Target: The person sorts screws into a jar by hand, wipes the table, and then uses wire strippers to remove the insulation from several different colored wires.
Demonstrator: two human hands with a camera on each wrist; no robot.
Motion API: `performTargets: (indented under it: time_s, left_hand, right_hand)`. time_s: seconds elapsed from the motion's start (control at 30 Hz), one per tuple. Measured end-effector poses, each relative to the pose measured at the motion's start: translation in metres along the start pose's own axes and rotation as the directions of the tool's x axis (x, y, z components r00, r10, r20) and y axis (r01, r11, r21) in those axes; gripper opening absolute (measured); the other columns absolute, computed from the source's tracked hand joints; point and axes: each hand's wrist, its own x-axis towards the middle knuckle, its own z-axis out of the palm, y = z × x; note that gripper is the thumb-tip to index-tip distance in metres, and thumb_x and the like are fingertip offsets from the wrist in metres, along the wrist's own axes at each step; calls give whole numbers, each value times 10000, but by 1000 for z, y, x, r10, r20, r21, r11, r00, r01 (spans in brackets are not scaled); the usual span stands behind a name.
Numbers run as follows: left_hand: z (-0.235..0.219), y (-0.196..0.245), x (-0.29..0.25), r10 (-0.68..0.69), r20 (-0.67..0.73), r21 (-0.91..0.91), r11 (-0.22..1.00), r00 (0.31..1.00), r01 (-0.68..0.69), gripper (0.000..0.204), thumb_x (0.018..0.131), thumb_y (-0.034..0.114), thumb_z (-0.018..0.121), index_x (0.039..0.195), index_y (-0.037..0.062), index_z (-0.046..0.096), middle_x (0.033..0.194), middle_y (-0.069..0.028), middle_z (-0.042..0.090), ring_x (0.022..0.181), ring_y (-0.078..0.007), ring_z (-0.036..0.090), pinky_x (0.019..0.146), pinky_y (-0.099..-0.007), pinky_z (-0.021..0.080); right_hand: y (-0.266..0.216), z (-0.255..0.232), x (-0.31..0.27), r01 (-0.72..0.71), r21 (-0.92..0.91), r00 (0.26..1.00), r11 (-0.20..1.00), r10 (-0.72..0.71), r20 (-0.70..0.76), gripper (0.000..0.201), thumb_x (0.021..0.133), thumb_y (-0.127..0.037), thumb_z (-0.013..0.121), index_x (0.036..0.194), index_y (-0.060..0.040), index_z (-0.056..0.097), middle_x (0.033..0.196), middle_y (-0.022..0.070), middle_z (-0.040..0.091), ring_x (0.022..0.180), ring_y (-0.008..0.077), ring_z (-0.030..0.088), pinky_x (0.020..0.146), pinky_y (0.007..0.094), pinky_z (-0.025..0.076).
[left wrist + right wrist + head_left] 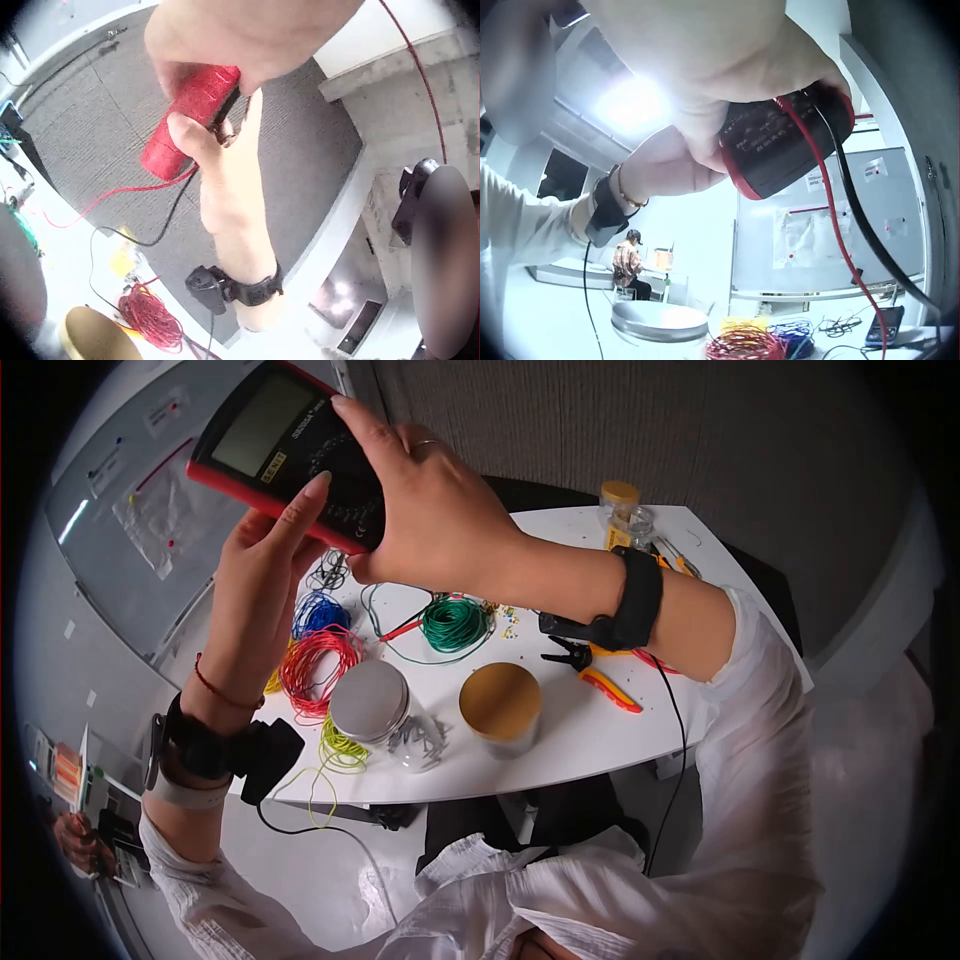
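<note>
A multimeter (265,435) with a black face and red casing is held up above the far left of the table, tilted, its grey display appearing blank. My left hand (262,565) grips its lower left side, the thumb lying over the face near the dial. From the right, my right hand (440,510) grips the other side, index finger along the edge; the dial is partly covered. A red lead (829,195) and a black lead (859,210) hang from the multimeter's end in the right wrist view. In the left wrist view its red casing (187,127) shows between both hands.
Below lie green wire (455,622), red wire (315,668) and blue wire (318,615) coils. A silver-lidded jar (370,700) and a gold-lidded jar (500,702) stand in front. Wire strippers (608,688) lie right. A person (628,262) sits in the background.
</note>
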Motion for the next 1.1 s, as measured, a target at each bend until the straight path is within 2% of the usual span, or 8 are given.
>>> performTargets:
  time_s: [0.1, 0.23, 0.27, 0.33, 0.43, 0.6, 0.87, 1.1]
  left_hand:
    - [-12, -14, 19, 32, -6, 22, 999, 999, -32, 307, 866, 227, 586, 1078, 7, 562, 1037, -72, 611, 926, -135, 587, 870, -291, 441]
    - [-70, -25, 33, -62, 109, -148, 986, 992, 78, 305, 891, 172, 517, 1137, -6, 542, 1112, -90, 589, 1003, -169, 567, 893, -313, 429]
    - [-89, -26, 30, -57, 140, -228, 970, 988, 88, 299, 893, 166, 512, 1135, -6, 543, 1134, -89, 578, 1035, -174, 551, 913, -317, 414]
    - [-141, -31, 38, -12, 51, -265, 964, 999, 25, 294, 900, 177, 494, 1134, 7, 545, 1151, -83, 566, 1075, -171, 522, 948, -313, 379]
    - [-184, -26, 40, -62, 161, -270, 957, 985, 104, 325, 922, 211, 439, 1192, 41, 499, 1184, -56, 536, 1104, -159, 493, 963, -314, 358]
    - [-217, -47, 28, -69, 129, -238, 966, 989, 98, 357, 934, 233, 405, 1225, 33, 459, 1210, -51, 509, 1113, -158, 481, 961, -323, 359]
    - [-221, -73, 20, -145, 26, -175, 974, 989, 147, 383, 927, 246, 421, 1234, 18, 443, 1210, -74, 504, 1100, -165, 496, 943, -318, 382]
    - [-227, -87, 24, -157, -54, -204, 969, 986, 143, 404, 925, 259, 425, 1246, 15, 441, 1228, -68, 494, 1118, -166, 480, 956, -326, 371]
  right_hand:
    - [20, 6, 6, -34, -94, 998, 995, 39, 54, 1030, 590, -238, 791, 1392, -119, 155, 1081, 200, 519, 1032, 334, 510, 872, 389, 428]
    - [128, -32, 25, -355, 493, 800, 795, -15, 600, 448, 909, -322, 490, 1283, -82, 439, 1142, 113, 563, 1042, 207, 532, 883, 298, 423]
    - [164, -45, 20, 18, 12, 846, 1000, -22, 533, 426, 894, -344, 489, 1242, -98, 489, 1143, 107, 564, 1069, 232, 529, 892, 323, 422]
    - [220, -65, -17, 375, -315, 656, 872, -10, 755, 439, 828, -219, 550, 1253, -134, 475, 1201, 96, 521, 1127, 264, 488, 939, 374, 406]
    - [257, -49, -61, 599, -57, 294, 799, -153, 943, 548, 765, -193, 591, 1284, -158, 417, 1307, 117, 416, 1210, 289, 397, 998, 393, 358]
    - [246, 16, -106, 432, 424, 83, 796, -503, 860, 571, 796, -292, 559, 1316, -146, 374, 1363, 111, 358, 1234, 297, 361, 1034, 418, 301]
    - [214, 33, -143, 314, 622, 104, 717, -677, 728, 591, 806, -343, 573, 1328, -165, 359, 1381, 74, 339, 1256, 297, 331, 1029, 425, 312]
    - [230, 41, -148, 182, 329, 209, 926, -364, 908, 546, 818, -278, 543, 1315, -134, 368, 1393, 90, 309, 1290, 302, 267, 1053, 412, 271]
